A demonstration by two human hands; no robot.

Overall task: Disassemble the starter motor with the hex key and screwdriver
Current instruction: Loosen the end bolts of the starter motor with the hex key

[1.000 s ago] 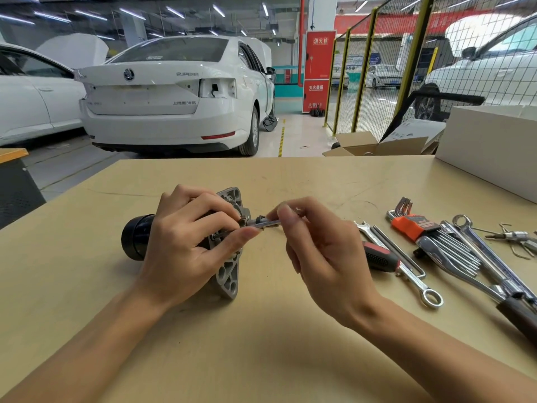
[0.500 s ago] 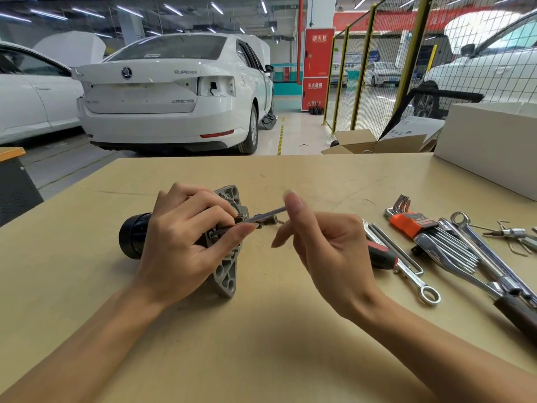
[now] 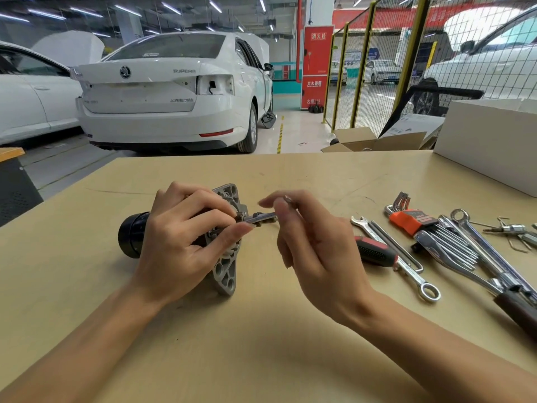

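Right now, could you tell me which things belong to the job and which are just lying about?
In use: starter motor, hex key, left hand, right hand.
Lying about: screwdriver, spanner, hex key set, white box.

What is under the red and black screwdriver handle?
The screwdriver handle lies over a silver wrench on the wooden table. The screwdriver's tip end is hidden behind the right hand.
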